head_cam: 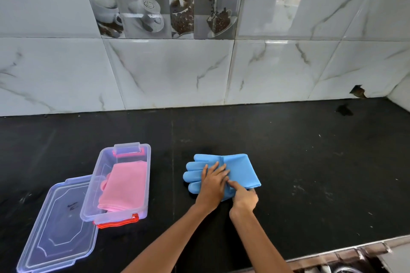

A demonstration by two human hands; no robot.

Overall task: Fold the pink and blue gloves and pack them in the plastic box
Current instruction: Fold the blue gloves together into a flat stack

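— Where are the gloves?
— Pink gloves (124, 186) lie folded in the plastic box (97, 186); blue gloves (239, 168) on the worktop (310, 162).
— The hands?
— Left hand (211, 186) presses flat on the blue; right hand (244, 197) pinches its fold.

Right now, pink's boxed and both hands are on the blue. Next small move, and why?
Probably fold the blue gloves over once more: they lie flat under the left hand and right hand, looking wider than the plastic box.

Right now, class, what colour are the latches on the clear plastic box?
Red latches, clearest in the head view.
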